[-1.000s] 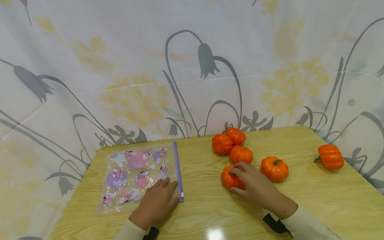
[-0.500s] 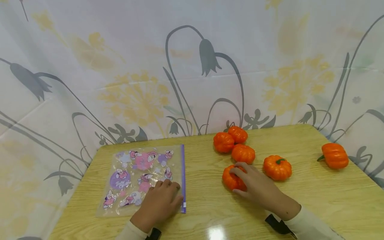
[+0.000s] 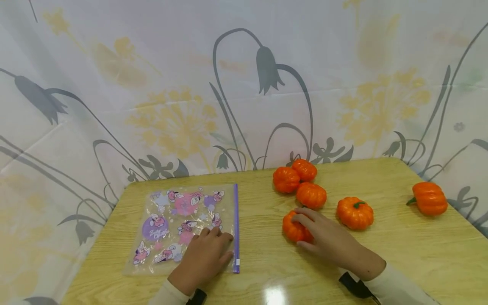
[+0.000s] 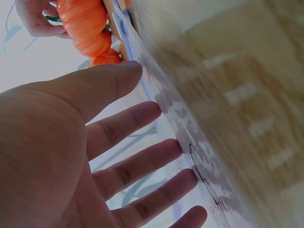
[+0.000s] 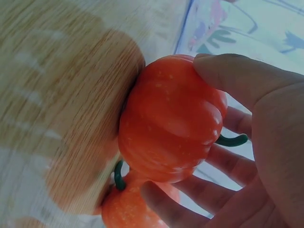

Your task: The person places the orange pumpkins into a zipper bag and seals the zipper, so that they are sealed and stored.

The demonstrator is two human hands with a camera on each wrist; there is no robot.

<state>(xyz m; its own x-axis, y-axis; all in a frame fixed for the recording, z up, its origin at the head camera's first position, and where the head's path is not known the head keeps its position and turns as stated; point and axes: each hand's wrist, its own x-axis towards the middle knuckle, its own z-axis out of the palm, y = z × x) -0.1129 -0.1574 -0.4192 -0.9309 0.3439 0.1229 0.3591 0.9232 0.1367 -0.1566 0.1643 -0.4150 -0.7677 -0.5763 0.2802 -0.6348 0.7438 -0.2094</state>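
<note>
A clear zip bag (image 3: 179,212) with pink and purple cartoon prints lies flat on the left of the table, its purple zip edge facing right. My left hand (image 3: 206,256) rests on the bag's lower right part; in the left wrist view its fingers (image 4: 137,156) are spread and fairly straight, fingertips at the plastic. My right hand (image 3: 328,241) holds a small orange toy pumpkin (image 3: 292,226) near the table's middle. In the right wrist view the thumb lies on the near side of this pumpkin (image 5: 171,114), with the other fingers round its far side and its green stem showing.
Behind the held pumpkin sits a cluster of orange pumpkins (image 3: 311,195). Another pumpkin (image 3: 355,213) stands to the right of the right hand, and one more (image 3: 430,199) lies tipped near the table's right edge. A floral cloth (image 3: 244,106) hangs behind the wooden table (image 3: 259,271).
The bag has shifted slightly right and towards me under my left hand, and its zip edge now lies straighter. My right hand keeps its place on the pumpkin. The head view has tilted slightly.
</note>
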